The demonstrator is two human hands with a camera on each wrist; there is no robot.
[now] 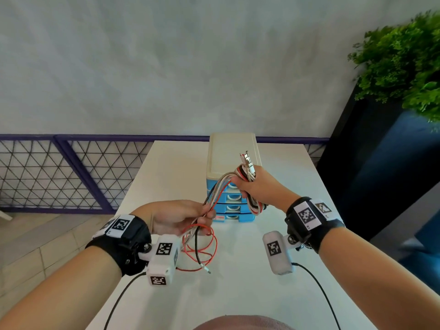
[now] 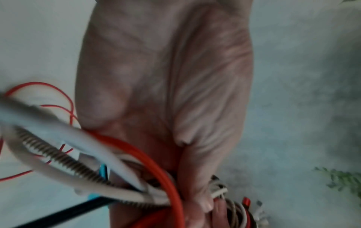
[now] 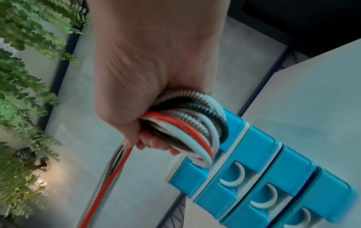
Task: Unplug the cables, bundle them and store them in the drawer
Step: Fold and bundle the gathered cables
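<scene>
Several cables, red, white, black and braided, run as one bundle (image 1: pixel 220 186) between my hands above the white table (image 1: pixel 273 177). My right hand (image 1: pixel 253 186) grips the coiled part (image 3: pixel 187 123), with the plug ends (image 1: pixel 247 159) sticking up past my fist. My left hand (image 1: pixel 181 216) pinches the strands lower down (image 2: pixel 156 195). Their loose tails (image 1: pixel 202 248) hang in red and black loops onto the table. The small drawer unit (image 1: pixel 232 163), cream top with blue drawers (image 3: pixel 254 177), stands right behind my right hand; all its drawers look closed.
A purple-framed mesh fence (image 1: pixel 71 172) runs behind the table on the left. On the right a green plant (image 1: pixel 404 63) tops a dark planter. Black leads from the wrist cameras (image 1: pixel 316 289) trail over the near table.
</scene>
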